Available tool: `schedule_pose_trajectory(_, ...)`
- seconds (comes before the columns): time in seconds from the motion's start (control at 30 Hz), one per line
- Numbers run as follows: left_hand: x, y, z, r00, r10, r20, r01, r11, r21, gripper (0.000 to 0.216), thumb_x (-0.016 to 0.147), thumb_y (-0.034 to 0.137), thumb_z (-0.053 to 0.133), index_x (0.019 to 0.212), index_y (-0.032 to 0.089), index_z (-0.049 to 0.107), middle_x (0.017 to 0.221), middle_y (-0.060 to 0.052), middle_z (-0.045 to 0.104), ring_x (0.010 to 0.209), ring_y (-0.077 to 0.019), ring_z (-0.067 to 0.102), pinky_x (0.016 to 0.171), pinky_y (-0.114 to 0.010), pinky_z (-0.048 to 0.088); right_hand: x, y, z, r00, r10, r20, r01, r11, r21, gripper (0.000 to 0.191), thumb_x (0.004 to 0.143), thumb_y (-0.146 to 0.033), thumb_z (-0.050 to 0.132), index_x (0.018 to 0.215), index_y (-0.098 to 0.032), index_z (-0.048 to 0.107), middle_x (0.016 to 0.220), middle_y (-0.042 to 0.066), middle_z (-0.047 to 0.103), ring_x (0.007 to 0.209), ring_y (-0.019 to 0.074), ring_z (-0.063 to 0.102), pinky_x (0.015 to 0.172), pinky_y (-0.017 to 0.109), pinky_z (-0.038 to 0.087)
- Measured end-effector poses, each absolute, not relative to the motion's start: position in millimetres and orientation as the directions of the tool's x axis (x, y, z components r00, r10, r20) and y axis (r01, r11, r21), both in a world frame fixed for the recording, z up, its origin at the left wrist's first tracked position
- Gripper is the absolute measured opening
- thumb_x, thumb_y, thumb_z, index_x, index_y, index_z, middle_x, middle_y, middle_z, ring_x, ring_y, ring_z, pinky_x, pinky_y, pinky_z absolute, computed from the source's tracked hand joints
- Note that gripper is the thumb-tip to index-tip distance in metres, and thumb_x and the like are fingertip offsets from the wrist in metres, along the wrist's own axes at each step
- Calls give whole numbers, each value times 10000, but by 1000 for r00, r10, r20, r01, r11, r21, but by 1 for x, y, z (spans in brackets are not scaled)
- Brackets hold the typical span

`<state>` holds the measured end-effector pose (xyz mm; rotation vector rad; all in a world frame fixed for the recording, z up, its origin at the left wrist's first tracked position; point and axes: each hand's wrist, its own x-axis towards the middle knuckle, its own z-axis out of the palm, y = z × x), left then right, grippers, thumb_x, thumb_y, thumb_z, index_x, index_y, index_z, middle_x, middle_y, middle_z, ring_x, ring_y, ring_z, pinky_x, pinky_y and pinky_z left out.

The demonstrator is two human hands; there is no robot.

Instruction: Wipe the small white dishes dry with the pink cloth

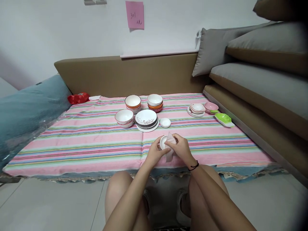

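Above striped cloth (96,147), held white dish (163,143), brown backrest (132,75), white wall (72,30)

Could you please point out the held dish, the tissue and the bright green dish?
Held dish (163,143), head view: its white inside.
Tissue (169,156), head view: its hanging lower part.
Bright green dish (224,118), head view: its inner surface.
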<state>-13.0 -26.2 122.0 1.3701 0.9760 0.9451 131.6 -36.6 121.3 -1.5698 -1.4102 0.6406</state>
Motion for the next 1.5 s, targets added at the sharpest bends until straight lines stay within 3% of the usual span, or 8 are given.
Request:
schedule_pose_trajectory(0.17, -11, -23, 116, 317, 948, 18, 95, -51, 994, 546, 596, 135, 710, 1119, 136, 555, 1090, -101, 625, 936, -215, 582, 820, -336, 466, 129, -36, 120, 205, 968, 142, 414, 46, -909, 249, 668, -387, 668, 759, -172, 583, 681, -6, 586, 638, 150, 510, 576, 245, 364)
schedule_pose_trajectory(0.3, -14, -18, 113, 229, 972, 54, 142, -88, 986, 409, 641, 84, 605, 1046, 137, 585, 1024, -81, 644, 903, -199, 587, 813, -324, 456, 131, -34, 120, 139, 987, 74, 162, 51, -985, 299, 727, -441, 606, 844, -167, 598, 767, 27, 629, 696, 167, 557, 624, 260, 412)
schedule_pose_trajectory(0.57, -17, -18, 115, 223, 972, 78, 254, -135, 958, 351, 676, 97, 526, 1018, 145, 587, 906, -45, 644, 746, -154, 558, 665, -255, 427, 135, -31, 113, 90, 996, 23, -23, 25, -999, 305, 643, -331, 682, 884, -175, 579, 839, 56, 671, 751, 188, 621, 666, 282, 460)
schedule_pose_trajectory(0.73, -13, -24, 121, 295, 955, 41, 227, -111, 968, 318, 728, 173, 532, 1044, 158, 569, 949, -46, 635, 772, -156, 563, 663, -252, 432, 137, -31, 109, 129, 991, 24, 15, 22, -1000, 302, 616, -321, 715, 842, -170, 584, 766, 48, 665, 692, 188, 615, 621, 280, 458)
schedule_pose_trajectory(0.93, -10, -25, 116, 326, 943, 73, 164, -132, 978, 382, 681, 175, 609, 1057, 161, 540, 968, -40, 618, 842, -170, 558, 714, -256, 439, 134, -32, 114, 196, 977, 87, 182, 51, -982, 258, 637, -358, 708, 757, -162, 590, 708, 20, 614, 643, 157, 551, 577, 256, 414)
schedule_pose_trajectory(1.1, -11, -23, 114, 291, 952, 97, 181, -155, 971, 238, 732, 187, 546, 966, 161, 575, 874, -33, 618, 801, -163, 554, 713, -254, 428, 133, -32, 115, 156, 985, 73, 228, 36, -973, 284, 638, -368, 706, 800, -160, 602, 734, 14, 618, 659, 153, 545, 585, 253, 422)
schedule_pose_trajectory(1.5, -14, -21, 121, 145, 977, 157, 320, -196, 927, 259, 835, 195, 414, 1002, 159, 609, 793, -21, 624, 670, -135, 511, 640, -235, 385, 130, -33, 120, 164, 986, 39, 53, 31, -998, 365, 650, -413, 693, 905, -174, 588, 911, 78, 664, 835, 212, 616, 733, 314, 482)
